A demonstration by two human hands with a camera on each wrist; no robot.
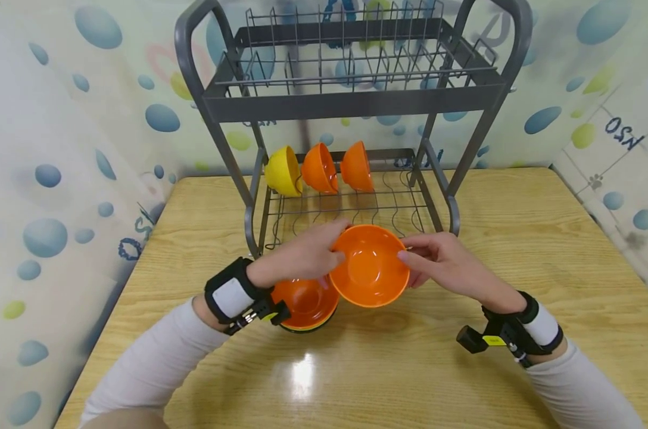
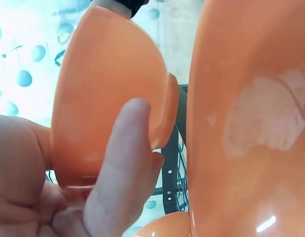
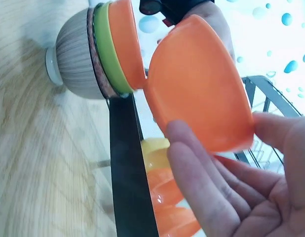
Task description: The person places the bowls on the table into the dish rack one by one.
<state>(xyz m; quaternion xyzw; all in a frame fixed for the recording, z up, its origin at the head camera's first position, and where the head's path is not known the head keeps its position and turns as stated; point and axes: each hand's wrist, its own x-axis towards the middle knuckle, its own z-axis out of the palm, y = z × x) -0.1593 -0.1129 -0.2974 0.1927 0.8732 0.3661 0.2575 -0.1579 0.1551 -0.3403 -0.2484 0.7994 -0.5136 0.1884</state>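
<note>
Both hands hold an orange bowl (image 1: 369, 268) in front of the dish rack, its inside facing the head camera. My left hand (image 1: 310, 250) grips it by the left side of the rim, with the thumb over the edge. Opposite, my right hand (image 1: 444, 262) pinches the right side of the rim; in the right wrist view its fingers (image 3: 194, 173) lie along the bowl's outside. Below the left hand stands a stack of nested bowls: another orange bowl (image 1: 305, 304) on top, then a green bowl (image 3: 112, 49), then a grey striped bowl (image 3: 76, 52) at the bottom.
A two-tier dark metal dish rack (image 1: 351, 107) stands at the back of the wooden table (image 1: 517, 238). On its lower tier a yellow bowl (image 1: 283, 171) and two orange bowls (image 1: 320, 168) lean on edge in a row at the left. Patterned wall covering surrounds the table's back and sides.
</note>
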